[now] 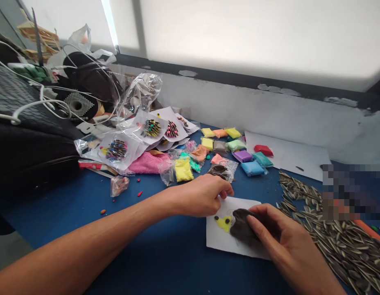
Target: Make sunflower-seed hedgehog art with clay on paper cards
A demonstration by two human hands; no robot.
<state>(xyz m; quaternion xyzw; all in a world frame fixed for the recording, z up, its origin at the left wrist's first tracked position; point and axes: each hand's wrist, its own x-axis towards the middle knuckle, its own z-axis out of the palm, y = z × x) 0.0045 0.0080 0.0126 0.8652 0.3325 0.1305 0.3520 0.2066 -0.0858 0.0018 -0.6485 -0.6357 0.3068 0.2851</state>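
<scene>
A white sheet of paper (219, 241) lies on the blue table and carries a small animal figure: a yellow clay face (223, 224) with dark round dots, joined to a flat dark brown clay body (243, 229). My right hand (288, 241) grips the right side of the brown clay, thumb on top and fingers around its far edge. Over the upper left edge of the paper is my left hand (204, 194), its fingers curled together. Whatever it may hold is hidden. Just beyond it sits an opened wrapper with dark brown clay (219, 170).
Sunflower seeds (340, 246) are heaped at the right. Small clay packets (242, 155) in many colours lie behind the hands. Finished seed-covered figures on paper (151, 129), a pink cloth (148, 162), a black spool (78, 105) and white cables (42, 98) crowd the left.
</scene>
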